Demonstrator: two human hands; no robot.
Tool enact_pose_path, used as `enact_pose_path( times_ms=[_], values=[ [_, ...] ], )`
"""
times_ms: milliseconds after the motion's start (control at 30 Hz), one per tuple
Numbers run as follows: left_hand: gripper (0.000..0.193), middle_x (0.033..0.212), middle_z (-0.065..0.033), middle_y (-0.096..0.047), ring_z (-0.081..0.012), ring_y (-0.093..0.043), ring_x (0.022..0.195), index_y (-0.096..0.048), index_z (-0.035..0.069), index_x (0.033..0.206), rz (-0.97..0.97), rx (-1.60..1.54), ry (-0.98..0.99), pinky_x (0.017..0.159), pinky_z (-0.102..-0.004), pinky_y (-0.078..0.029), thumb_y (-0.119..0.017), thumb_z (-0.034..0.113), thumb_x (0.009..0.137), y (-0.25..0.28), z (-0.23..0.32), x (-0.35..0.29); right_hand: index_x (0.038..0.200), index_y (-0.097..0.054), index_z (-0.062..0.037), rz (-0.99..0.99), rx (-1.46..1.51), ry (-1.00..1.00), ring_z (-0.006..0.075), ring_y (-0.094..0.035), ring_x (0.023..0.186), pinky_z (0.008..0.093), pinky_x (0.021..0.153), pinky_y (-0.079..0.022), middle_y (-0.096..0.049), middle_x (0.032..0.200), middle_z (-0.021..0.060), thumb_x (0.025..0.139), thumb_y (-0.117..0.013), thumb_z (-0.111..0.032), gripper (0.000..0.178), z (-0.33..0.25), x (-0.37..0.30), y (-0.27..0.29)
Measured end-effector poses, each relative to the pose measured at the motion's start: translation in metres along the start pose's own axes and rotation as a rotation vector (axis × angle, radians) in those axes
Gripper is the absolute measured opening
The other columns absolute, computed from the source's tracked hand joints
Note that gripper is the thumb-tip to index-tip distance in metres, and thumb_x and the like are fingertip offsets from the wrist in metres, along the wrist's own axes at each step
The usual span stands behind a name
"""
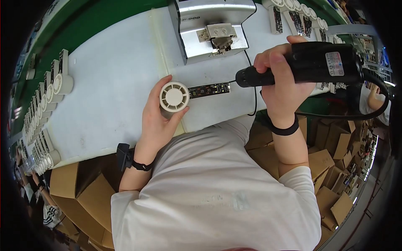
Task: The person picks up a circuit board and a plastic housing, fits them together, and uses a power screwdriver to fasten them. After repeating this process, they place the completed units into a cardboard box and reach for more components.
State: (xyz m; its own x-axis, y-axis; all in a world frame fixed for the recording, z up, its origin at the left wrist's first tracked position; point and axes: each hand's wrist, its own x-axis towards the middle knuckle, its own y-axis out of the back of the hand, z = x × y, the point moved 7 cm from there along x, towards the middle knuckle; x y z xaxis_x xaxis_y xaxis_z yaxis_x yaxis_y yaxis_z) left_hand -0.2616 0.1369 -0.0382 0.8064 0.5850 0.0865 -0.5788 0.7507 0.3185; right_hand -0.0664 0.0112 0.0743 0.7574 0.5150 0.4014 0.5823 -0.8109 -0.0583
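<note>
My left hand [158, 115] is closed round a round white plastic housing [174, 96] with a spoked, vented end. A narrow black circuit board [209, 90] reaches from that housing to the right, over the white table mat. In my right hand [283, 79] is a black electric screwdriver [307, 65], held level with its bit pointing left. The bit's tip is at the right end of the circuit board; whether a screw sits there is too small to tell. Behind them stands a silver screw feeder [215, 31] with a metal outlet on its front.
Rows of similar white housings with boards line the table's left edge [63, 83] and far right corner [295, 16]. A black cord [254, 100] crosses the mat beside the feeder. Cardboard boxes [90, 196] stand below the table on both sides. Other people appear at the picture's edges.
</note>
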Motion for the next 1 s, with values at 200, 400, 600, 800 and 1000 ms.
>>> enact_pose_path(
  times_ms=[200,400,600,800,1000],
  values=[
    [0.067,0.129,-0.0167,-0.051,-0.0294,-0.054,0.115,-0.04,0.001,0.131,-0.001,0.007,0.008,0.094,-0.036,-0.045,-0.073,0.005,0.074,0.0,0.001,0.001,0.109,-0.042,0.0023,-0.004,-0.008,-0.04,0.0173,-0.052,0.058,0.0346,0.058,-0.047,-0.055,0.07,0.0078,0.083,-0.054,0.005,0.029,0.008,-0.002,-0.002],
    [0.066,0.131,-0.0168,-0.049,-0.029,-0.054,0.115,-0.04,0.001,0.131,0.002,-0.01,0.006,0.094,-0.0357,-0.046,-0.073,0.004,0.074,-0.001,0.001,0.0,0.106,-0.042,0.0004,-0.007,0.009,-0.028,0.0173,-0.053,0.057,0.0336,0.058,-0.047,-0.056,0.069,0.0083,0.083,-0.054,0.007,0.027,0.013,-0.006,-0.005],
    [0.066,0.131,-0.0167,-0.049,-0.0286,-0.055,0.114,-0.04,0.001,0.131,0.002,-0.018,0.015,0.093,-0.0354,-0.046,-0.073,0.004,0.074,-0.001,-0.001,0.001,0.103,-0.043,-0.001,-0.106,0.016,0.025,0.0171,-0.053,0.058,0.0328,0.058,-0.048,-0.057,0.071,0.0094,0.082,-0.055,0.008,0.026,0.014,-0.01,-0.014],
    [0.066,0.13,-0.017,-0.049,-0.0301,-0.054,0.113,-0.04,0.001,0.131,0.006,-0.026,0.009,0.093,-0.0363,-0.046,-0.073,0.005,0.074,-0.001,-0.001,0.001,0.109,-0.043,0.0009,-0.17,-0.058,0.003,0.0171,-0.053,0.057,0.0333,0.058,-0.048,-0.056,0.072,0.0091,0.081,-0.054,0.01,0.031,0.012,-0.006,-0.019],
    [0.066,0.129,-0.0172,-0.049,-0.032,-0.054,0.113,-0.04,0.0,0.13,0.019,0.063,-0.049,0.094,-0.0376,-0.044,-0.074,0.006,0.074,0.002,0.002,0.0,0.115,-0.042,0.0033,-0.091,0.239,0.128,0.0176,-0.053,0.056,0.0329,0.057,-0.047,-0.055,0.072,0.0086,0.079,-0.055,0.011,0.039,-0.017,0.028,-0.028]
  ],
)
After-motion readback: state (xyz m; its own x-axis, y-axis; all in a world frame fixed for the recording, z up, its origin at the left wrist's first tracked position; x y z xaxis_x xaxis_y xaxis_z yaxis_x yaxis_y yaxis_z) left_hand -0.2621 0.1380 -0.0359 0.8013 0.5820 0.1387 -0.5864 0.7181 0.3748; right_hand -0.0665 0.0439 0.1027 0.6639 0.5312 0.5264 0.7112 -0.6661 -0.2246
